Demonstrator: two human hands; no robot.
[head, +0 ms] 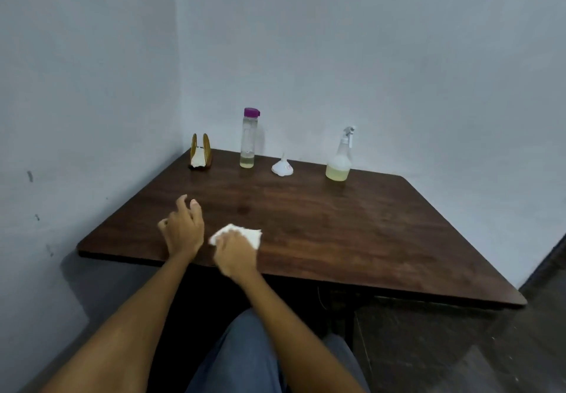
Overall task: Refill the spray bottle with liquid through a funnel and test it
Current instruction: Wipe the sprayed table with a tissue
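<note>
My right hand [237,252] clutches a white tissue [245,233] on the table [352,224]; left hand [183,229] hangs loose. The spray bottle [340,160] stands upright, capped, holding yellowish liquid.

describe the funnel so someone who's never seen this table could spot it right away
Look along the far edge of the dark wooden table, by the wall. The funnel is the small white cone between the tall purple-capped bottle and the spray bottle. It sits wide mouth down, spout up, and is the shortest thing there.
</note>
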